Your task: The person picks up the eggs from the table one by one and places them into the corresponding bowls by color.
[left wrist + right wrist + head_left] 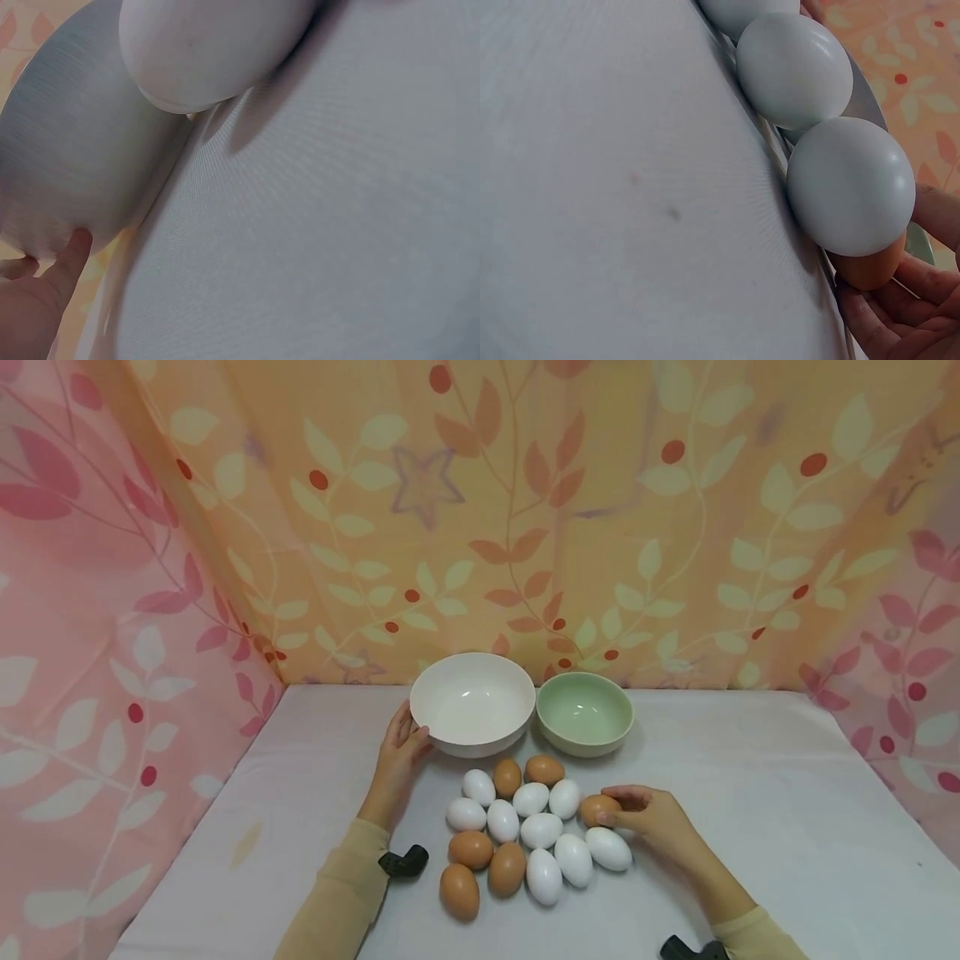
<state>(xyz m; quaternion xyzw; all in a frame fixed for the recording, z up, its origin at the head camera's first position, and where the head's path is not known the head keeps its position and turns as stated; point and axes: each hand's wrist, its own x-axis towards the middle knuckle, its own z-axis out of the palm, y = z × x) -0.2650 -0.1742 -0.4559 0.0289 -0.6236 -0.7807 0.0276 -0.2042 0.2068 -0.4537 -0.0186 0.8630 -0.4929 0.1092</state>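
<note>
A white bowl [472,706] stands at the back of the cloth-covered table. My left hand [400,760] rests against its left outer side, thumb and fingers spread on the wall; the left wrist view shows a fingertip [79,244] touching the outside of the bowl [67,135]. With my right hand [656,818] I grip a brown egg [597,810] at the right edge of a group of eggs. In the right wrist view, fingers [870,322] curl around that brown egg [866,268], partly hidden behind a white egg [851,187].
A smaller green bowl [585,714] stands right beside the white one. Several white eggs [542,831] and brown eggs [459,892] lie close together in front of the bowls. A patterned curtain [510,527] hangs behind the white cloth [787,827].
</note>
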